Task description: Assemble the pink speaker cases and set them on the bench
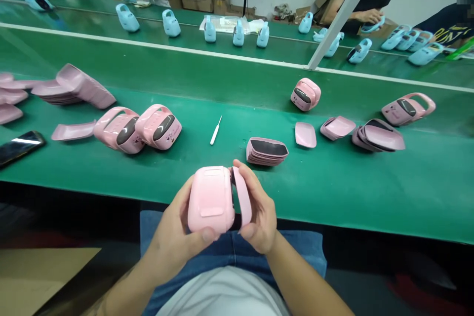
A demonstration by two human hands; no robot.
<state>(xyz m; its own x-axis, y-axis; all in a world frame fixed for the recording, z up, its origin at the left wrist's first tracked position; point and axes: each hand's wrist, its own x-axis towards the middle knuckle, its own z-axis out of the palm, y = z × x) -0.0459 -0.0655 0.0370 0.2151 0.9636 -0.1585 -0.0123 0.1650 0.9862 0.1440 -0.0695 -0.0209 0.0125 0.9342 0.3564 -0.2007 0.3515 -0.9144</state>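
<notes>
My left hand [174, 229] grips a pink plastic case body [210, 200] from below, thumb across its lower edge. My right hand [260, 212] holds a curved pink panel [242, 197] against the body's right side, with a narrow gap showing at the top. The panel's inner face is hidden. Beyond my hands on the green conveyor belt [237, 187] lie a small white-handled pick tool [216, 131], a stack of dark-faced pink panels [266, 151], and a loose pink panel [305, 134]. Two assembled pink cases [158, 127] stand to the left.
A black phone [20, 148] and stacked pink shells [74, 88] lie at the belt's left. More pink cases [407, 108] sit at the right. A white rail [237, 54] divides this belt from a farther one carrying blue cases [239, 33], where co-workers sit.
</notes>
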